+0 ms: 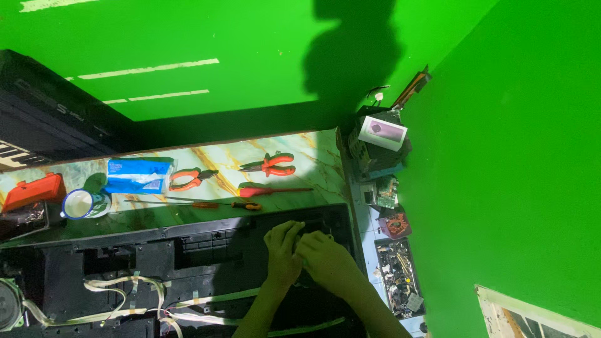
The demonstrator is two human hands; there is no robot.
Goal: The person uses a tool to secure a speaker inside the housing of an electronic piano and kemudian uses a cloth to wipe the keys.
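Both hands meet at the far right part of a large black plastic chassis (188, 250) that lies open on the marbled worktop (313, 156). My left hand (282, 250) curls its fingers over a small dark part on the chassis edge. My right hand (325, 260) presses against the same spot, fingers bent; what they pinch is too small and dark to make out. Pale flat ribbon cables (125, 300) taped down run across the chassis interior. A round speaker (7, 305) sits at its left end.
Behind the chassis lie two orange-handled pliers (272, 164) (191, 178), a red screwdriver (269, 190), a thin orange-and-black screwdriver (213, 204), a blue packet (138, 175), a white cup (78, 203) and a red case (34, 191). Boxes and trays of small parts (397, 275) line the right edge beside the green wall.
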